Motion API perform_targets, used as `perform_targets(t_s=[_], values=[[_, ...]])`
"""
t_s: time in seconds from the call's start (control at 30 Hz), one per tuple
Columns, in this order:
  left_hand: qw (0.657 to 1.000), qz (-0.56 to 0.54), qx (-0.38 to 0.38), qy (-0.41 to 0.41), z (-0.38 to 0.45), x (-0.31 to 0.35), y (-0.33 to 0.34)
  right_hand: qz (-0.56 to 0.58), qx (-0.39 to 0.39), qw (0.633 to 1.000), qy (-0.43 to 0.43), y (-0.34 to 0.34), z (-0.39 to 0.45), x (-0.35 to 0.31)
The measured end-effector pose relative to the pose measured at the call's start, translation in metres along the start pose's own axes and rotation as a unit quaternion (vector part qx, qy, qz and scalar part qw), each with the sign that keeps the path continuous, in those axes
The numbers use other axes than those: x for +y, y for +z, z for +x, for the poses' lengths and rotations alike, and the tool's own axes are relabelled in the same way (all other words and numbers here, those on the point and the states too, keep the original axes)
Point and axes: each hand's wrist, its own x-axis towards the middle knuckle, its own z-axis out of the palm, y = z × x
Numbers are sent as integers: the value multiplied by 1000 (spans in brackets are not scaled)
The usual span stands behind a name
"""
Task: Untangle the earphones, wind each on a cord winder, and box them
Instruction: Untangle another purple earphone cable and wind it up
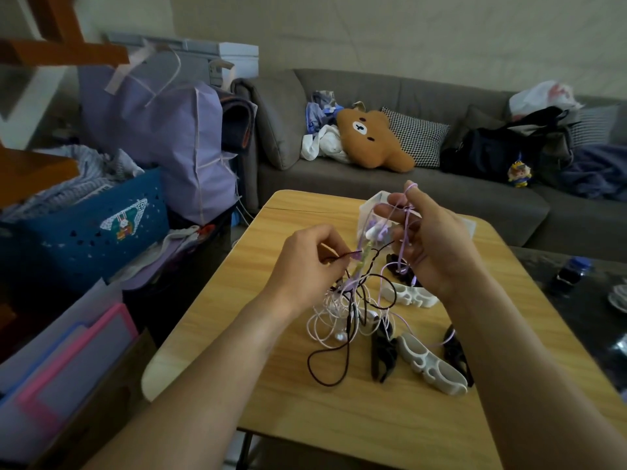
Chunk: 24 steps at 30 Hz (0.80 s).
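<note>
There is a single view, from a wide-angle camera worn on the person's head, looking forward and down. It sits close above the wooden table [339,412], which fills the lower middle of the frame — both forearms enter from the bottom edge and run up toward the centre, so the hands' working area lies near the lens. The tilt is moderate: the upper half of the frame reaches past the table's far edge to a grey sofa [424,195] and the wall behind it. Straight lines bow toward the edges, most plainly at the far left and right. No second view shares the scene.
</note>
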Motion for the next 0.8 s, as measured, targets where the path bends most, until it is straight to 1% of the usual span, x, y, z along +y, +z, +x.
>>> perform_targets(t_s=[0.17, 0.23, 0.3, 0.37, 0.43, 0.5, 0.57, 0.63, 0.7, 0.8], values=[[998, 42, -36, 5, 2, -4, -9, 22, 10, 999, 30, -3, -2, -3], [997, 48, -54, -8, 2, -4, -11, 33, 2, 999, 32, -2, -3, -4], [995, 1, -85, -47, 2, -2, -12, 42, -6, 999, 32, -1, -3, -3], [985, -92, -123, -84, 1, 4, -12, 46, -19, 998, 32, 2, -2, -2], [971, -157, -160, -78, -1, 10, -10, 53, -34, 997, 35, 5, -2, -1], [975, -128, -173, -54, -6, 11, -4, 53, -41, 997, 33, 7, -2, -2], [985, -48, -162, -25, -9, 6, 3, 47, -32, 998, 28, 6, -3, -5], [990, -7, -143, -14, -9, -1, 6, 37, -13, 999, 18, 3, -5, -10], [992, -3, -124, -27, -6, -6, 4, 19, 14, 1000, 7, -2, -6, -15], [993, 23, -113, -32, -1, -7, -4, -39, 80, 996, -13, -10, -6, -18]])
